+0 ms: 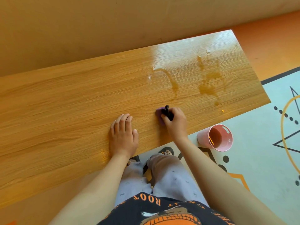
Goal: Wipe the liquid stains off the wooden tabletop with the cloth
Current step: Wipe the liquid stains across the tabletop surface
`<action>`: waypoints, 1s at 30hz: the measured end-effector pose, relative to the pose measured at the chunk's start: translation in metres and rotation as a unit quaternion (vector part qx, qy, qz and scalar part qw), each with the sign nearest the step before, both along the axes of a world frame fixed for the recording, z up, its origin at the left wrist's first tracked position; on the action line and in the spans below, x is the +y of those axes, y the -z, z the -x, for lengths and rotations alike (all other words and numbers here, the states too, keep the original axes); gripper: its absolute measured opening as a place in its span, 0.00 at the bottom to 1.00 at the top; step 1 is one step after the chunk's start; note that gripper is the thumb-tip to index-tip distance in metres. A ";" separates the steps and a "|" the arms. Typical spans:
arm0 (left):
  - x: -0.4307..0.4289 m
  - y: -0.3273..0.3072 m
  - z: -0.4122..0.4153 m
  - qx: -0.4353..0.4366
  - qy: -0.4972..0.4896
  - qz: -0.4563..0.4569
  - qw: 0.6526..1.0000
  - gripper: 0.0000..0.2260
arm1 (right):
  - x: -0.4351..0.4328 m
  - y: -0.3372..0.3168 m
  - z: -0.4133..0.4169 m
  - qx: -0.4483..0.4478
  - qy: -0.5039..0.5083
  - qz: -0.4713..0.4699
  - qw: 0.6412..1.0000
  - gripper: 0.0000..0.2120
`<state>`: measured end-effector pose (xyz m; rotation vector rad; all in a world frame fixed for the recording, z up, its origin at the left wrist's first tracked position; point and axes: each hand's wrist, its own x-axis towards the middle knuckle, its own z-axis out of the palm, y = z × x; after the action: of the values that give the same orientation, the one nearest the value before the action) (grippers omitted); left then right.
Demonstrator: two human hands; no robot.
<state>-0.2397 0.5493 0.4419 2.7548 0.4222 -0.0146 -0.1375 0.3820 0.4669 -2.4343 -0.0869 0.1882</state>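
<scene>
Our right hand (176,121) grips a purple cloth (159,113), fingers curled round it, near the worktop's (65,111) front edge. Amber liquid stains (209,83) lie at 1 o'clock from it, apart, not yet reached. Left hand (124,135) lies flat at 9 o'clock of the cloth, fingers straight. Cloth is prob. soft, light and bunches easily, so we'd hold the wad's top & press down. Most of it is hidden under the hand. We can't ID the black item (168,112) held w/ it.

Right hand (176,122) gripping purple cloth (159,113)
</scene>
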 end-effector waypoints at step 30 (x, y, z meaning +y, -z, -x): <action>-0.003 -0.003 -0.005 0.035 -0.007 -0.012 0.999 0.23 | -0.046 -0.013 -0.132 -0.003 -0.037 0.038 0.999 0.07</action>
<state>-0.2350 0.5467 0.4449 2.7819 0.4645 -0.1023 -0.0054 0.3355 0.4794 -2.5096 -0.1766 0.2214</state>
